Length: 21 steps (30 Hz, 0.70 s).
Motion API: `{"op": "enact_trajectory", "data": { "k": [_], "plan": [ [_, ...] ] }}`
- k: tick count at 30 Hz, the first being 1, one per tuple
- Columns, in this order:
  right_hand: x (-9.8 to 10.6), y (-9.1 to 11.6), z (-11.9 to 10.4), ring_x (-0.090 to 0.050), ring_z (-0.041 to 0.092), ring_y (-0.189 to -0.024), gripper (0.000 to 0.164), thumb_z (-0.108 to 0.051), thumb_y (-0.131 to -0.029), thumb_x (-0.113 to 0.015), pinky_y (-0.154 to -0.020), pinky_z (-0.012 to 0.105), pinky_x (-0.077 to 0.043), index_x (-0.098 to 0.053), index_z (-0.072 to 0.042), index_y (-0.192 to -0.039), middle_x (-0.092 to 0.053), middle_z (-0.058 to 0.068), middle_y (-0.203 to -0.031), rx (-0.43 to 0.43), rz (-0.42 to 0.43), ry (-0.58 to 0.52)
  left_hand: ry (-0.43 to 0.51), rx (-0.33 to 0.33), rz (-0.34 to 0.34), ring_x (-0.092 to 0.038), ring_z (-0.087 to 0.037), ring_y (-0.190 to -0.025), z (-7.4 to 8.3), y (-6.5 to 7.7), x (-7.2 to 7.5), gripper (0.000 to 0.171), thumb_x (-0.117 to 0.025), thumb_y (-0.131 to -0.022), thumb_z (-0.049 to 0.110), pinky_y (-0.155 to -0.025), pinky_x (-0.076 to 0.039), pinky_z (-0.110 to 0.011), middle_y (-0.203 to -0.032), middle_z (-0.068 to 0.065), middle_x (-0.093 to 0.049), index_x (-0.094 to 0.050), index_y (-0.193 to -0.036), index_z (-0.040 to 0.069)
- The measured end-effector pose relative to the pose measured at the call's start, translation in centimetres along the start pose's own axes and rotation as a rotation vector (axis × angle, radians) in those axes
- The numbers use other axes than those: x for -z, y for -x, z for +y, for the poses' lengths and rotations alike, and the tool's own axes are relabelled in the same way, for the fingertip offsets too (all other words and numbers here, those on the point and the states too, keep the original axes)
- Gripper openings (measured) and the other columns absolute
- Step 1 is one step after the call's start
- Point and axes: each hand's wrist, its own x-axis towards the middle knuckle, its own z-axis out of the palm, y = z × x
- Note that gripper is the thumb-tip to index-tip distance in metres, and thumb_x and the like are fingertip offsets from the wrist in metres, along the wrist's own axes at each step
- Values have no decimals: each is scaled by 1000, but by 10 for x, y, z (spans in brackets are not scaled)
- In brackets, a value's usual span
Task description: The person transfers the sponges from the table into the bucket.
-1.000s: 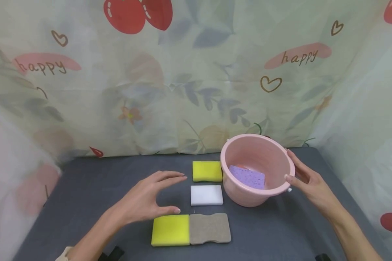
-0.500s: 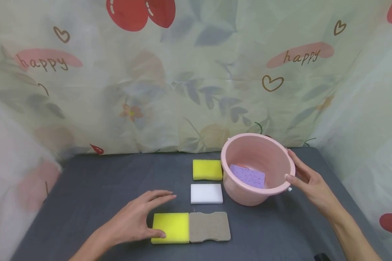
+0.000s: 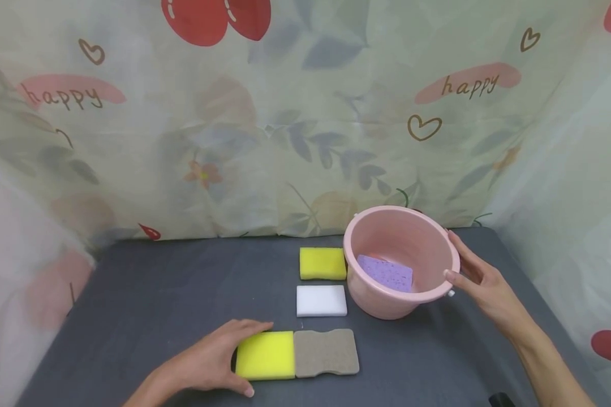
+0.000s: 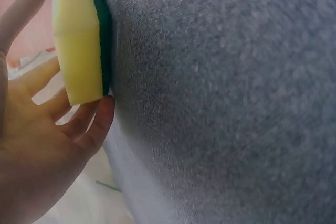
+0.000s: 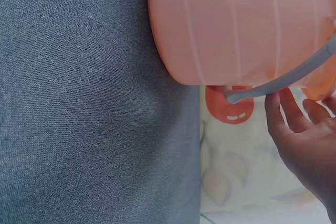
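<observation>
— While you have your left hand (image 3: 209, 359) down there, where is the front yellow sponge (image 3: 266, 356)?

— Flat on the dark surface (image 3: 183, 294), green side down. My left thumb and fingers stand wide apart around its left end, thumb by the near edge, fingers by the far one, without closing on it. I can't tell whether the fingertips touch it.

— And next to it?

— A grey sponge (image 3: 327, 353) sits right against its right edge. Farther back I see a white block (image 3: 321, 301), then a back yellow sponge (image 3: 323, 263), just beside the pink bucket (image 3: 382, 305).

— Your right hand (image 3: 489, 294)?

— It holds the bucket's right side, thumb and fingers bent at the rim. Inside lies a purple sponge (image 3: 385, 273); behind hangs a printed curtain (image 3: 285, 147).
</observation>
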Motion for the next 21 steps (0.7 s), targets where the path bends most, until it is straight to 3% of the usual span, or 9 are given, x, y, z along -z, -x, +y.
{"op": "enact_trajectory", "data": {
  "k": [10,15,21],
  "plan": [
    [0,-1,0,-22,20,-149,75,-19,-100,-61,-91,6,-35,-17,-40,-158,-16,-9,-164,4,-6,-28,-185,-24,69,-48,-14,-116,0,-5,-9,96,-83,-66,63,-93,-48,-44,-133,10,-53,-45,-149,34],
    [-1,-1,1,-24,20,-148,76,-19,-100,-62,-91,8,-36,-18,-41,-157,-17,-10,-164,3,-2,-24,-207,-25,92,-50,-15,-115,2,-2,-5,88,-86,-70,53,-93,-48,-45,-129,10,-54,-49,-147,32],
    [-1,-2,1,-25,19,-148,76,-19,-99,-63,-91,7,-36,-18,-42,-157,-18,-11,-164,2,5,-22,-165,-24,106,-53,-14,-114,5,1,8,81,-85,-75,47,-93,-48,-45,-131,8,-55,-49,-146,32]
  ]
}}
